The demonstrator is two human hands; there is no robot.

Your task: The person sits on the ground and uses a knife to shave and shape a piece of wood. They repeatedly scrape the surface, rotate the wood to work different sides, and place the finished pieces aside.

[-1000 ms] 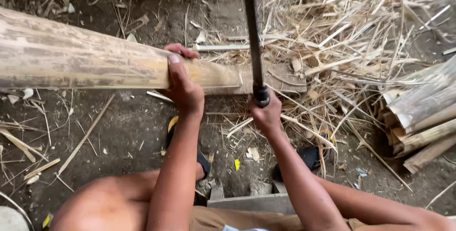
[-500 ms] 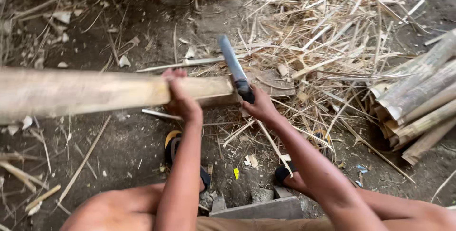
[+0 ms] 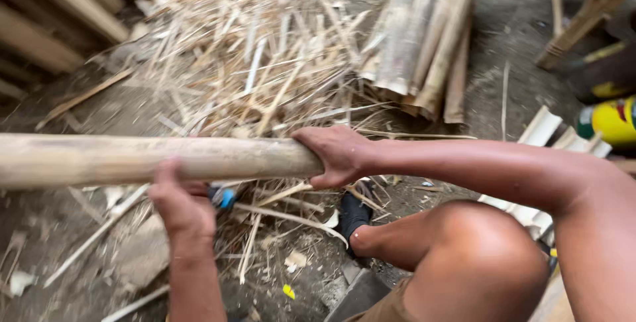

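The right hand (image 3: 341, 156) was closed over the near end of a thick bamboo pole (image 3: 132, 158), its fingers curled over the top and its palm covering the cut end. The left hand (image 3: 179, 203) lay just below the pole, near its middle, with the thumb raised against the pole's underside; its fingers were folded around something with a blue end (image 3: 225, 197), probably a tool handle, though most of it was hidden behind the hand and pole. The pole lay level across the view, running from the right hand out past the left edge of the frame, held above the ground rather than resting on it. Directly beneath it lay loose bamboo slivers (image 3: 278, 216) and a flat pale stone (image 3: 139, 252) on the dirt. A foot in a dark sandal (image 3: 354, 216) stood just below the right hand, with the bent knee (image 3: 490, 256) to its right. Beyond the pole, a dense heap of split strips (image 3: 258, 57) covered the ground, and a bundle of split bamboo slabs (image 3: 424, 37) lay farther right. Bare dirt (image 3: 517, 77) remained open to the right of that bundle, bounded by a yellow container (image 3: 613, 120) at the frame's right edge.
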